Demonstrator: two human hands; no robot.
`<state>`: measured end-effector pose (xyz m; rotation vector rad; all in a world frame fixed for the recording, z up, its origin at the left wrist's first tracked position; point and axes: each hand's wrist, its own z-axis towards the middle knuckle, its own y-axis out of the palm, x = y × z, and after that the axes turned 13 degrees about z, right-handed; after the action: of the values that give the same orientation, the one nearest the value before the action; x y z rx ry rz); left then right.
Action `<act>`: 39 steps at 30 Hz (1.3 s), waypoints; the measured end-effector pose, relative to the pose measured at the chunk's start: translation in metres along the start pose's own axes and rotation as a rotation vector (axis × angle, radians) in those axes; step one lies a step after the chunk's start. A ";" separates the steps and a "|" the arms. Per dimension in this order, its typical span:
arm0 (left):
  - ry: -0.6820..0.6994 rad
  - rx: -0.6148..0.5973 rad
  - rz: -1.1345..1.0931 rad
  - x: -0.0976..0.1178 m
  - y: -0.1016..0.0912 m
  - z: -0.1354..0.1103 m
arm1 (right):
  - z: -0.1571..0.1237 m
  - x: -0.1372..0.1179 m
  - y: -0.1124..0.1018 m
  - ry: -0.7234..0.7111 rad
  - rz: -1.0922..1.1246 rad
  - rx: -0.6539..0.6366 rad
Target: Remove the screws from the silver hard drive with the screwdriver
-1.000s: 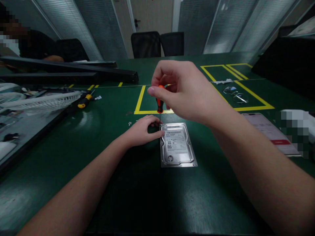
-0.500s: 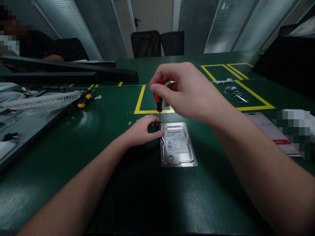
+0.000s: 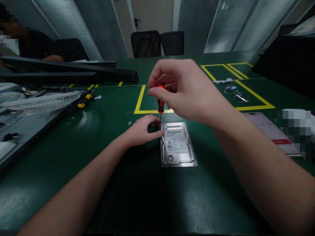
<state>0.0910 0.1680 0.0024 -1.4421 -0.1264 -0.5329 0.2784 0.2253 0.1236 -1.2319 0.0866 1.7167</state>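
Observation:
A silver hard drive (image 3: 177, 146) lies flat on the green table (image 3: 98, 147), label side up. My right hand (image 3: 182, 90) pinches the top of a small orange-and-black screwdriver (image 3: 160, 104), held upright with its tip at the drive's far left corner. Resting on the table, my left hand (image 3: 142, 131) presses its curled fingertips against the drive's left edge beside that corner. A few tiny screws (image 3: 130, 123) lie just left of this hand.
Yellow tape boxes (image 3: 141, 98) mark the table behind the drive. A white fan grille (image 3: 41, 100) and a yellow-handled screwdriver (image 3: 85, 101) lie at the left, long black bars (image 3: 73, 70) behind. A phone (image 3: 270, 131) lies at the right. A person sits far left.
My right fingers have shifted on the screwdriver's handle, turning it in place; the orange cap shows again. The left hand and the drive have not moved.

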 end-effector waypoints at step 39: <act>0.015 0.005 0.002 -0.001 0.001 0.000 | 0.002 0.004 0.001 0.040 0.015 0.020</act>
<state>0.0904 0.1684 0.0006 -1.4325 -0.1139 -0.5411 0.2766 0.2285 0.1214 -1.2536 0.1372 1.7008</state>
